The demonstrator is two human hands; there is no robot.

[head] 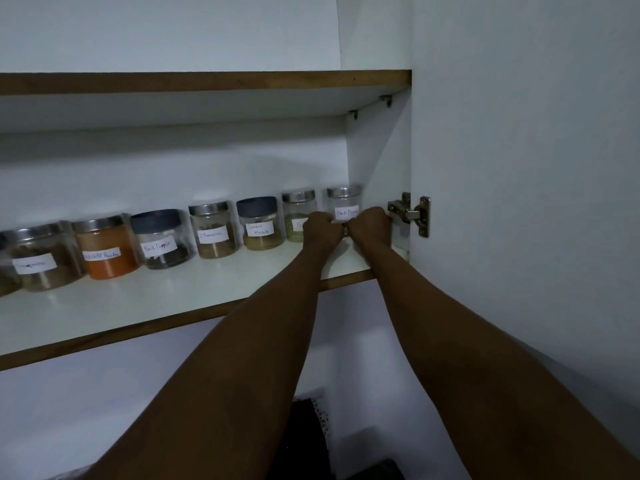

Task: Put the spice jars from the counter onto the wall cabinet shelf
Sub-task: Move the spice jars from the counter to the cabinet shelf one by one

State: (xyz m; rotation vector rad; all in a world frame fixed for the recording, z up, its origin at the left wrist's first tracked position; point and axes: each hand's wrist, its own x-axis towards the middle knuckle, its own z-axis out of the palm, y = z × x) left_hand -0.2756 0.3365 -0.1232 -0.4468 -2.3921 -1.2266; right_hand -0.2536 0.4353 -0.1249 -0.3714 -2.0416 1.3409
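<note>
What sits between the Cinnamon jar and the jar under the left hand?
In the head view, one jar: the dark-lidded Garam Masala jar stands between the Cinnamon jar and the green-filled jar that the left hand partly covers.

A row of labelled glass spice jars [214, 230] fills the back of the white wooden-edged cabinet shelf [138, 299]. In front of the jars the shelf lies bare; above them, open air.
</note>
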